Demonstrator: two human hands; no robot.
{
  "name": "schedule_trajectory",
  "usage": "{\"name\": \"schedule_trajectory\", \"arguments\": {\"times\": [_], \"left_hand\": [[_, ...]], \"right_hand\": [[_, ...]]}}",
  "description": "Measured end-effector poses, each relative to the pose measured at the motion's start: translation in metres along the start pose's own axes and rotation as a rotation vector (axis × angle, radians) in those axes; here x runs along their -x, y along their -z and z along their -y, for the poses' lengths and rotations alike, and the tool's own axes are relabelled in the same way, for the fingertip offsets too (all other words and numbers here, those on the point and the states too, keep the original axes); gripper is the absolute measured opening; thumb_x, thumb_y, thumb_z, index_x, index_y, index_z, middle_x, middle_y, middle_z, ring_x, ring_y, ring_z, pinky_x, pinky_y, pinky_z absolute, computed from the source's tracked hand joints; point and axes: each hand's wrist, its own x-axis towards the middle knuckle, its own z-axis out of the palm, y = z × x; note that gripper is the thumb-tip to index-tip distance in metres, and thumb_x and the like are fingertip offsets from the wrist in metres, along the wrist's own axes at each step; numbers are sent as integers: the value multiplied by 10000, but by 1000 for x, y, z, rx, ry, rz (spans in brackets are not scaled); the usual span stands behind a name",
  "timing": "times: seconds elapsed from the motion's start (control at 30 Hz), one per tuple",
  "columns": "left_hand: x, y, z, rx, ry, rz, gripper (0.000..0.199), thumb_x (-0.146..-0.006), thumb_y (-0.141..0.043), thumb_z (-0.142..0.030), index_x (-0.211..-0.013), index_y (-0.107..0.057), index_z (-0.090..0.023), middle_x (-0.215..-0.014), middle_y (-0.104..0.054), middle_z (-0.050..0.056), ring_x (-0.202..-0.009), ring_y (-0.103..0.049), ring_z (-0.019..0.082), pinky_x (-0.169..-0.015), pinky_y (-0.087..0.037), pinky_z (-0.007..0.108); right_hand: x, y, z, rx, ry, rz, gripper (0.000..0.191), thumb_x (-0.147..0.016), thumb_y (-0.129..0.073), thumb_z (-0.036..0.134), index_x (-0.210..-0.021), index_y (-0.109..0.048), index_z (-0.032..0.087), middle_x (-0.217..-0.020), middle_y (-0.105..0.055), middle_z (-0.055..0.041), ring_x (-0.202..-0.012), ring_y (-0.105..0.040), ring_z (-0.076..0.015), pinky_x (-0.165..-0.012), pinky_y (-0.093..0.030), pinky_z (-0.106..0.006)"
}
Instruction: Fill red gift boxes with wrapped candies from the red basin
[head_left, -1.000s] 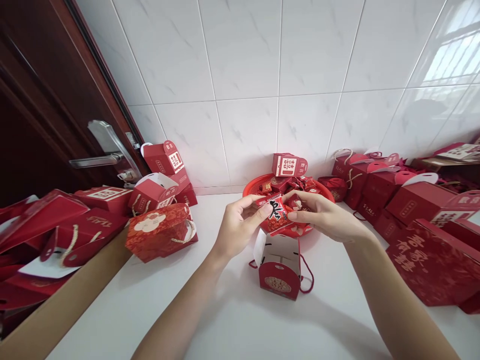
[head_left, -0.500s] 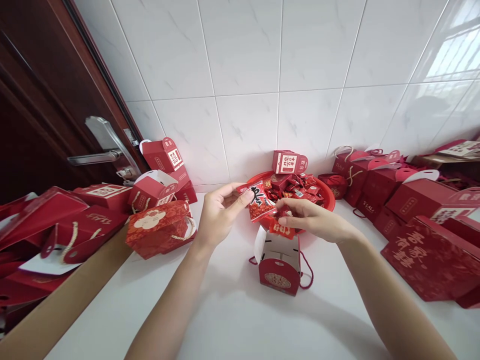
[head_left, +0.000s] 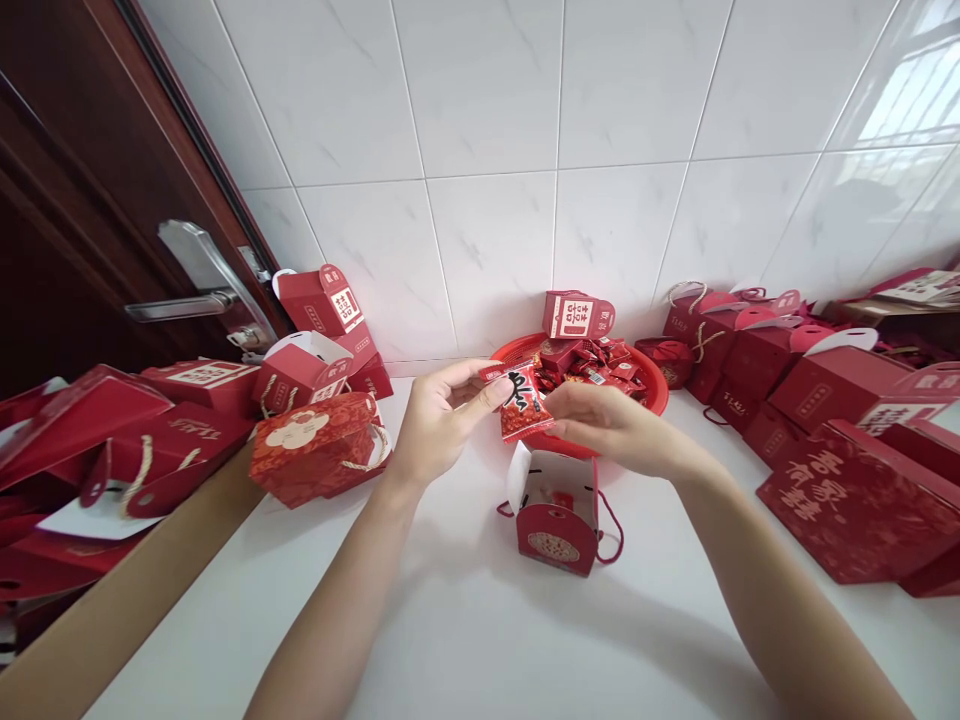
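My left hand (head_left: 444,418) pinches a red snack packet (head_left: 523,402) with black lettering by its upper left side. At the packet's right edge is my right hand (head_left: 611,425), its thumb and finger closed on the lower right corner. Below both hands a small red gift box (head_left: 551,538) stands upright on the white surface, its top open and dark red cord handles at its sides. Something small and red (head_left: 560,498) lies inside it. Just behind, a red plastic basket (head_left: 658,385) holds several red-wrapped sweets (head_left: 607,370), partly covered by my right hand.
A red box (head_left: 577,316) rests on the basket's back against the tiled wall. More red gift boxes crowd the left, including a floral one (head_left: 307,455), and the right (head_left: 847,500). A cardboard edge (head_left: 142,580) runs along the left, near a dark door with a metal handle (head_left: 187,305).
My right hand has let go of its red-wrapped sweet, and a red item now shows inside the gift box. That hand has come to the packet's edge; my left hand keeps the packet.
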Motion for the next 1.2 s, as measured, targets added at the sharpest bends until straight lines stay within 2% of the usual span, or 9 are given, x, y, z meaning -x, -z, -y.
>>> {"name": "schedule_trajectory", "arguments": {"times": [0.1,0.23,0.43,0.63,0.87,1.1,1.2], "left_hand": [[1,-4,2,-33,22,45,360,-778,-798,-435,-997,-744,-155,-888,-753,53,-843,-697,189,-789,-553,284],[5,-13,6,-114,25,157,364,-811,-768,-405,-1083,-660,-188,-752,-699,-8,-733,-668,153,-753,-536,281],[11,-24,7,-129,21,232,311,-883,-690,-382,-1102,-529,-230,-725,-655,-48,-722,-660,133,-728,-511,257],[11,-28,8,-90,14,198,387,-842,-737,-359,-1110,-485,-239,-820,-677,-34,-810,-677,142,-786,-516,267],[13,-26,10,-181,-70,192,329,-856,-720,-307,-1113,-525,-239,-731,-640,-63,-760,-649,127,-855,-493,288],[13,-24,7,-218,-53,221,350,-867,-706,-361,-1150,-535,-246,-785,-678,-40,-815,-670,150,-831,-500,285],[11,-19,1,-317,-43,321,222,-877,-675,-405,-973,-584,-226,-894,-687,5,-884,-659,181,-847,-498,314]], "right_hand": [[5,9,5,-31,34,-111,252,-873,-662,330,-1085,-628,198,-1054,-715,-81,-1036,-683,-240,-933,-550,-416],[10,9,13,-105,43,-134,400,-856,-713,361,-1207,-588,214,-1050,-735,-83,-1004,-708,-239,-867,-582,-392],[3,-1,9,-146,80,-201,232,-835,-745,384,-936,-703,180,-922,-742,-66,-856,-722,-213,-760,-593,-346],[2,3,9,-191,135,-373,232,-760,-818,364,-851,-707,182,-824,-716,-32,-757,-694,-175,-699,-577,-309],[4,4,11,-151,68,-285,282,-778,-789,398,-946,-738,177,-949,-753,-72,-881,-712,-222,-776,-578,-349],[5,6,13,-116,71,-281,230,-781,-760,382,-834,-676,174,-830,-707,-47,-778,-680,-195,-709,-562,-329],[5,7,12,-43,67,-318,188,-788,-726,351,-801,-643,182,-801,-690,-40,-738,-656,-183,-676,-546,-320]]}}
